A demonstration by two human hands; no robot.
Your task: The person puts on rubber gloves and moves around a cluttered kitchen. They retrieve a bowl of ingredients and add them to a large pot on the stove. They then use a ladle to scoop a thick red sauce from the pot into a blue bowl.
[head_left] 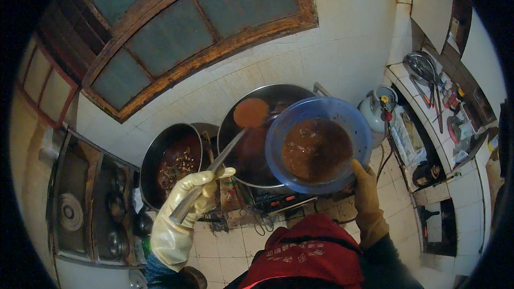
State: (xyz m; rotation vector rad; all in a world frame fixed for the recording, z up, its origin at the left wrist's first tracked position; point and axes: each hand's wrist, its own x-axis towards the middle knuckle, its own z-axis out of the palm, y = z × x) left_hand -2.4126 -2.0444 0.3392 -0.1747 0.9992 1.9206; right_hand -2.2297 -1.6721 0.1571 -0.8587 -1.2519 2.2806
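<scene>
My left hand point(186, 204), in a pale rubber glove, grips the metal handle of a ladle point(231, 149). The ladle's round bowl, orange-brown on its upper face, hangs over a large metal pot point(251, 180) with dark reddish liquid inside. My right hand point(367, 196), in a darker yellowish glove, holds the near right rim of a translucent blue plastic basin point(361, 128). Brown liquid point(317, 150) with some foam lies in the basin. The basin covers the right part of the pot.
Left of the large pot stands a smaller dark pot point(150, 168) holding red liquid and spice pieces. A gas cylinder point(373, 108) with a hose stands at the right, beside a tiled counter point(405, 78) bearing strainers point(419, 66) and bottles. A wood-framed window point(217, 54) is behind.
</scene>
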